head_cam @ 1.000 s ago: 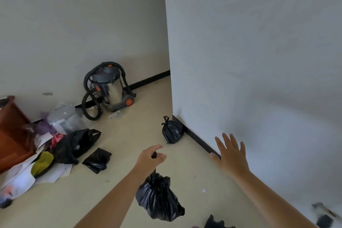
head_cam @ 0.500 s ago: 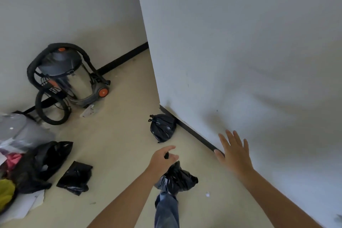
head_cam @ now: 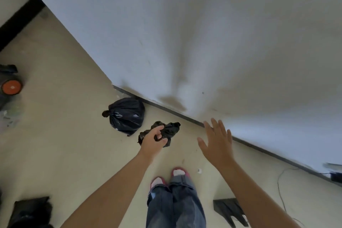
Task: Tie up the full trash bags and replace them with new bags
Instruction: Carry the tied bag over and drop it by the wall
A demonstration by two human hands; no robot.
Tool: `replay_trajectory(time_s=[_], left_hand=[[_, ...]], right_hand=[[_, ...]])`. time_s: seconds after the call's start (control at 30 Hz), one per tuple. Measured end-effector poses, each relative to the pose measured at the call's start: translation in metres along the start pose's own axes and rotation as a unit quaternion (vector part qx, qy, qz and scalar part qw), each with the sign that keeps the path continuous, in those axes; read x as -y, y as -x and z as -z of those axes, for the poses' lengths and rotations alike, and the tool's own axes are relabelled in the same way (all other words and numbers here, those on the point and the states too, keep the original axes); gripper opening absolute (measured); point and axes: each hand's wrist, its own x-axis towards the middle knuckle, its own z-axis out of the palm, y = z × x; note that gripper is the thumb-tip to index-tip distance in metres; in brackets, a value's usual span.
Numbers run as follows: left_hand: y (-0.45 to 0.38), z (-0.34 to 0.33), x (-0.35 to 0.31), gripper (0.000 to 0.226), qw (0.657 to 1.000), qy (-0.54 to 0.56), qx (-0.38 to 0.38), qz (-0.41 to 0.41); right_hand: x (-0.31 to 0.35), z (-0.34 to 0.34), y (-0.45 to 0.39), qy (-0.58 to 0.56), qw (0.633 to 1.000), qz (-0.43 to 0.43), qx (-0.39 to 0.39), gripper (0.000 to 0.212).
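Head view: my left hand pinches the small black bag beside the tied bag at eleven o'clock, right hand spread empty – I'd set it down next

The left hand covers the middle of a crumpled black bag, so the grip on it is hard to read and whether the bag touches the floor cannot be told. The tied bag hides a stretch of the baseboard behind it. An orange wheel sits at the left edge, the machine it belongs to cut off. A black heap is cut by the bottom-left corner and blurred. The legs run off the bottom edge. A dark object at the right edge is cut off, its cable too thin to follow. A white speck by the feet is too small to identify.
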Motion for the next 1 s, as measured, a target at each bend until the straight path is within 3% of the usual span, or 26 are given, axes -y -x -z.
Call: replay_trajectory(time_s=[0.2,0.47,0.6,0.77,0.9,1.0], left_hand=[[-0.098,0.003,0.023,0.049,0.999,0.020,-0.033,0.033],[-0.133,0.005,0.060,0.045,0.993,-0.107,-0.016,0.045],[-0.119,0.017,0.047,0.053,0.991,-0.119,-0.042,0.053],[-0.077,0.036,0.025,0.049,0.981,-0.174,-0.091,-0.004],[-0.032,0.066,0.019,0.045,0.956,-0.236,-0.173,-0.018],[0.016,0.094,0.018,0.046,0.927,-0.282,-0.246,0.015]], right_hand=[[-0.005,-0.046,-0.069,-0.033,0.999,-0.036,0.014,0.057],[0.004,-0.092,-0.096,-0.010,0.996,-0.038,0.082,0.054],[0.016,-0.078,-0.097,0.015,0.995,-0.008,0.102,0.055],[0.042,-0.045,-0.090,0.053,0.993,0.059,0.088,0.057],[0.079,-0.017,-0.075,0.093,0.986,0.118,0.077,0.058],[0.120,0.004,-0.057,0.119,0.972,0.193,0.057,0.058]])
